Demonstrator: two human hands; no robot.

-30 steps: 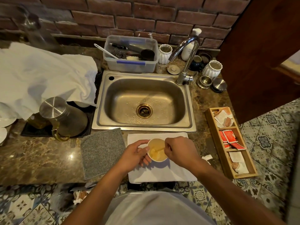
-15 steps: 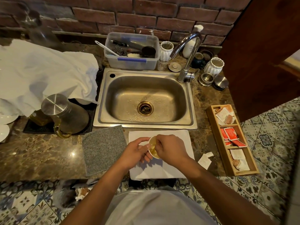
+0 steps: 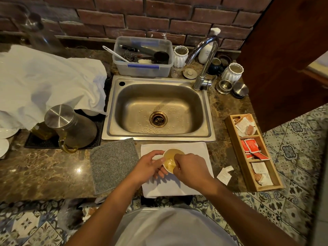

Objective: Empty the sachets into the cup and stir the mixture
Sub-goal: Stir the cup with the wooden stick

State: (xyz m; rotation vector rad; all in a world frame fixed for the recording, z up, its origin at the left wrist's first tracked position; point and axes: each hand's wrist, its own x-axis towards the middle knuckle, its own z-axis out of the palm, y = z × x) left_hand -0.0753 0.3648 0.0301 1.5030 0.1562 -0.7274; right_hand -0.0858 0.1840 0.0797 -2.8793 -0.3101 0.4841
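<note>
A small white cup of cloudy yellow liquid stands on a folded white towel in front of the sink. My left hand wraps the cup's left side with thumb and fingers. Over its right rim, my right hand is pinched shut on a thin stirring stick, which the fingers almost wholly hide. One torn white sachet lies on the counter to the right of the towel. Further sachets, red and white, fill a wooden tray at the right.
The steel sink with its tap lies just behind the towel. A grey cloth is left of the towel, a steel jug further left. The counter's front edge runs just below my hands.
My right hand swept left across the cup's mouth and has come partly back to the right rim, stirring. My left hand has kept its hold on the cup.
</note>
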